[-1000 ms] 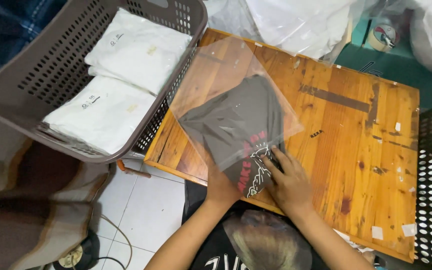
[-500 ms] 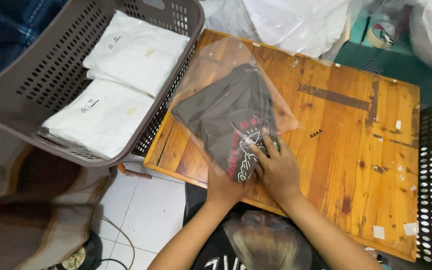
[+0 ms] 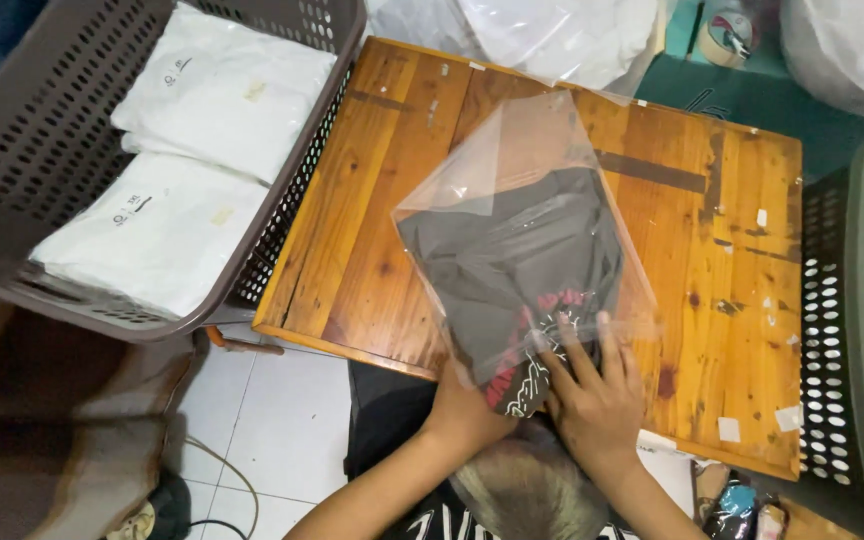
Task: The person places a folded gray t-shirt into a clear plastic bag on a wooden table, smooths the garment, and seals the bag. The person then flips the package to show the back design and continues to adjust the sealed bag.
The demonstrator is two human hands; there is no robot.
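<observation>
A folded dark grey shirt (image 3: 512, 270) with red and white print lies mostly inside a clear plastic bag (image 3: 522, 150) on a small wooden table (image 3: 382, 190). My left hand (image 3: 467, 400) grips the bag's near open edge at the table's front. My right hand (image 3: 597, 385) presses its fingers on the shirt's printed end, which sticks out of the bag mouth.
A grey perforated basket (image 3: 32, 130) at the left holds two white bagged packages (image 3: 162, 230). Another grey basket (image 3: 842, 330) stands at the right. White plastic bags (image 3: 552, 30) and a tape roll (image 3: 727, 30) lie beyond the table. Tiled floor shows below left.
The bagged shirt and both hands sit further right in view as the camera shifted. The hands stay at the bag's mouth; more of the shirt looks covered by the bag.
</observation>
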